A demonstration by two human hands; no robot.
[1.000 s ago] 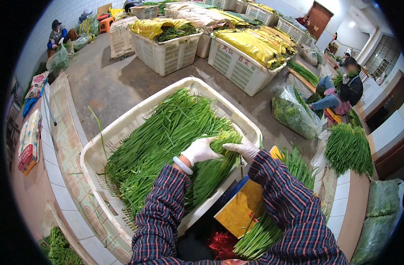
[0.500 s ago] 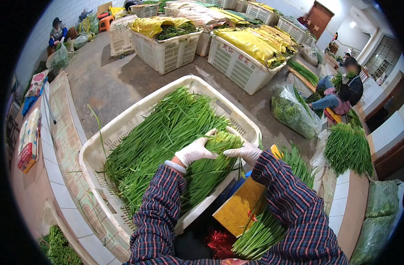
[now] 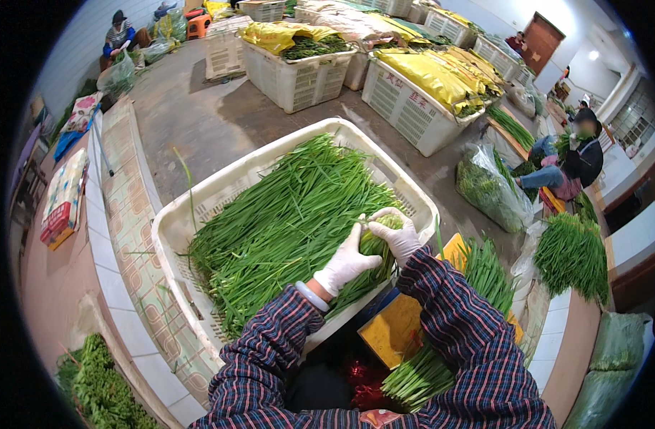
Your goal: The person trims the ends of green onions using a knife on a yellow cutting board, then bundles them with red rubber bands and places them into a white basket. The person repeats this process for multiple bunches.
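A white plastic crate (image 3: pixel 171 232) in front of me holds a thick layer of long green chives (image 3: pixel 270 214). At its right end both my white-gloved hands are on a bunch of chives (image 3: pixel 374 247), pale cut ends upward. My left hand (image 3: pixel 349 264) is curled against the bunch's left side, thumb up near the tips. My right hand (image 3: pixel 399 234) bends over the top, its fingertips pinching at the stem ends close to my left thumb. Part of the bunch is hidden behind the hands.
A yellow board (image 3: pixel 392 329) lies by the crate's near right corner. Bundled chives (image 3: pixel 420 375) lie under my right forearm, more chives (image 3: pixel 488 275) beyond. Large crates (image 3: pixel 295 75) with yellow covers stand ahead. A seated co-worker (image 3: pixel 581 150) is at right beside a bulging plastic bag (image 3: pixel 492 189).
My view has shifted, so the scene sits further right. My right hand has moved from the bunch's right side onto its top, and the fingertips of both hands have come together.
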